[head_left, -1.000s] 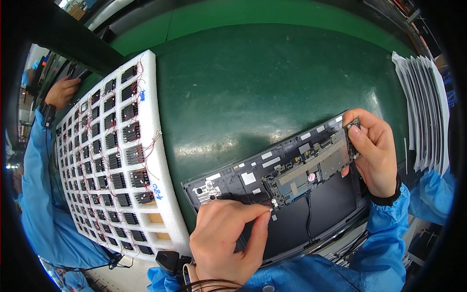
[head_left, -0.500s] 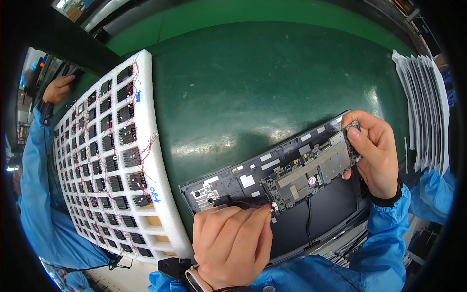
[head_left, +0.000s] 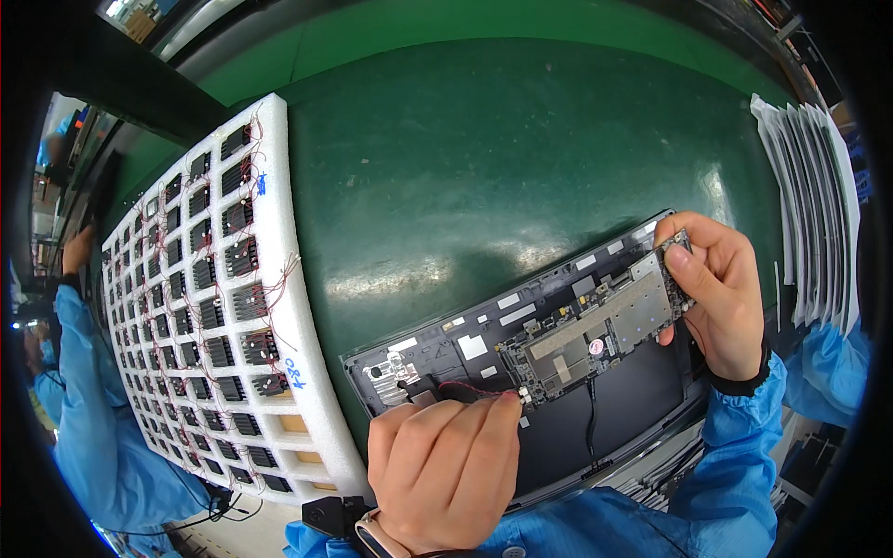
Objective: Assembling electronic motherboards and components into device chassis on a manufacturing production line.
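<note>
A long circuit board (head_left: 567,349) is held tilted above an open laptop-like black casing (head_left: 446,346). My right hand (head_left: 721,293) grips the board's right end between thumb and fingers. At the board's left end, my left hand (head_left: 446,470) is closed in a pinch beside small white connectors (head_left: 525,396). Thin red wires (head_left: 458,384) run from the casing to those fingertips; the wire end itself is hidden there. A black cable (head_left: 592,418) hangs from the board's lower edge into the casing.
On the left, a white foam tray (head_left: 312,372) holds many black finned parts with red wires. A stack of white sheets (head_left: 807,205) stands at the right of the green table (head_left: 521,139). A co-worker's blue sleeve (head_left: 88,372) is beyond the tray; another blue sleeve (head_left: 828,372) is at right.
My left hand has shifted slightly, so more of the red wires shows. My right hand and the board stay nearly still. The co-worker's hand at left has dropped lower and farther left.
</note>
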{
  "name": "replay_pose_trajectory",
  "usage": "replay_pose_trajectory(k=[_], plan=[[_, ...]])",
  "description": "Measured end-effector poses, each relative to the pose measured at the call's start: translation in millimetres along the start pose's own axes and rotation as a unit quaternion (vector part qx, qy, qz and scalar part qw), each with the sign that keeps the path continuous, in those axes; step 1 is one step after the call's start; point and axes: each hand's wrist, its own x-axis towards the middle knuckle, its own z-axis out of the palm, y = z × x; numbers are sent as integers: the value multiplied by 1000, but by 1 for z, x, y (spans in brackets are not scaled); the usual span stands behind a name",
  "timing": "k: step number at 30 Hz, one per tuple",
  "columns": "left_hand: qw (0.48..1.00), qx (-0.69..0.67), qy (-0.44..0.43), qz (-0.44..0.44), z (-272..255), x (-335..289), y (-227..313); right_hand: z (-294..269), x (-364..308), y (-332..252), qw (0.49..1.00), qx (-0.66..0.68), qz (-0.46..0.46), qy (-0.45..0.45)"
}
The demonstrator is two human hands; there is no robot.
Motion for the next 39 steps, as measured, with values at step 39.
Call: replay_pose_trajectory(k=[39], plan=[[999, 25, 16, 44, 2, 1, -2, 2, -2, -2, 1000, -27, -2, 4]])
